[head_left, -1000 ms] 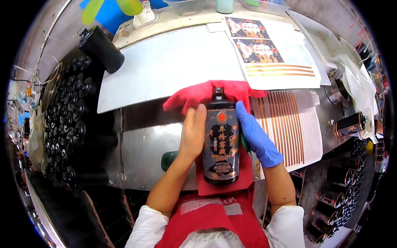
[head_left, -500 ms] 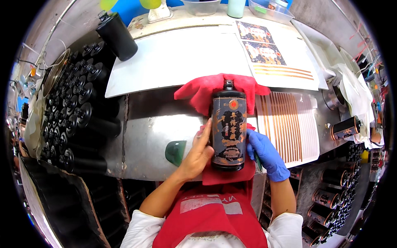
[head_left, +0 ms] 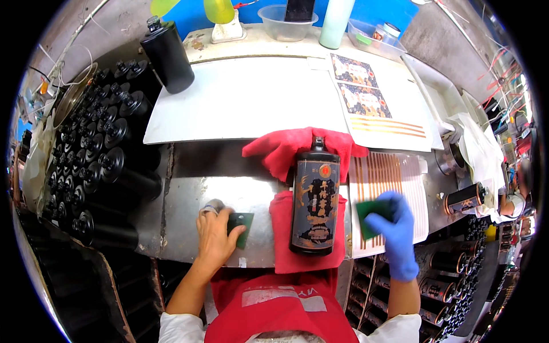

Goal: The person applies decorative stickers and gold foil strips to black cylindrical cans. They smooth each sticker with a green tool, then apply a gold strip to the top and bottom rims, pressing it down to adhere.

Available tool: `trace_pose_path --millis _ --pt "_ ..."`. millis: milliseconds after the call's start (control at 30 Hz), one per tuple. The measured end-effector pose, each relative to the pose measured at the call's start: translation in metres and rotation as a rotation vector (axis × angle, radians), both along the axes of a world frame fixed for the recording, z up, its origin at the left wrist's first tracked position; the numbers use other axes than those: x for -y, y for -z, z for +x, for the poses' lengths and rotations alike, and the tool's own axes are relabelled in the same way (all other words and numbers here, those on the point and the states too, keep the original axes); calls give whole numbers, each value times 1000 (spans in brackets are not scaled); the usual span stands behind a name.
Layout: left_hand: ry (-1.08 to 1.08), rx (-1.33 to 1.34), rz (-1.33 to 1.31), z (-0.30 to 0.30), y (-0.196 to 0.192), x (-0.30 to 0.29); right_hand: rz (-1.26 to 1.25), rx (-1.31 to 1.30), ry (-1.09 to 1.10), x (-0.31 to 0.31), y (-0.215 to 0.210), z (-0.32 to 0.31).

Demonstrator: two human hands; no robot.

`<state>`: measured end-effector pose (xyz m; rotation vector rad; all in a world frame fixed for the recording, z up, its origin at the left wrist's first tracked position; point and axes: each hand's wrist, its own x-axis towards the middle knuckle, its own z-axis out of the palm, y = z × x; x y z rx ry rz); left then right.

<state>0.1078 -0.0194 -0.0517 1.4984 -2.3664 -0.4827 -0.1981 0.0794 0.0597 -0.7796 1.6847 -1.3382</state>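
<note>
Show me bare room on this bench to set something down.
Widest: the white board, between the plain black bottle and the printed sheet. Smaller: the metal tabletop between that board and the left hand. Crowded: the left, packed with black bottles, and right, under the striped sheet.

A pale ledge (head_left: 260, 46) ran along the far side, with a blue sheet (head_left: 389, 12) behind it. A fan (head_left: 219, 11) with yellow-green blades stood there, cut off by the top edge. Next came a clear bowl (head_left: 286, 31) with a dark slab (head_left: 299, 10) at its rim, a pale green tumbler (head_left: 336, 24), and a clear tub (head_left: 357, 28) holding a jar (head_left: 389, 34) and something green (head_left: 363, 39). To the right, a white tray (head_left: 433, 91) lay near crumpled white sheeting (head_left: 476, 146). Red wires (head_left: 496, 80) hung beyond, above another person's white sleeve (head_left: 517, 204). Black bottles (head_left: 117, 131) crowded the left.
</note>
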Motion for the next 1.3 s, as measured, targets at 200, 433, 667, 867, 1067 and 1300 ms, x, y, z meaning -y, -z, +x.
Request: trace_pose_path --millis 200,433,667,867,1067,1300 --pt "78 -16 102 -1 0 2 -329 -908 -547 65 -12 24" --pt "-3 -230 205 -7 -4 -10 -648 -1074 -406 121 -23 -3" --pt "-277 -987 334 -11 -11 -23 -487 -1143 -736 -37 15 51" --pt "-51 -1125 169 -87 -65 -1 -229 -490 -64 -13 6 54" --pt "-54 -1019 74 -149 -74 32 -275 -140 26 56 21 38" --pt "-225 -1379 436 -135 -18 33 -238 363 203 44 88 18"
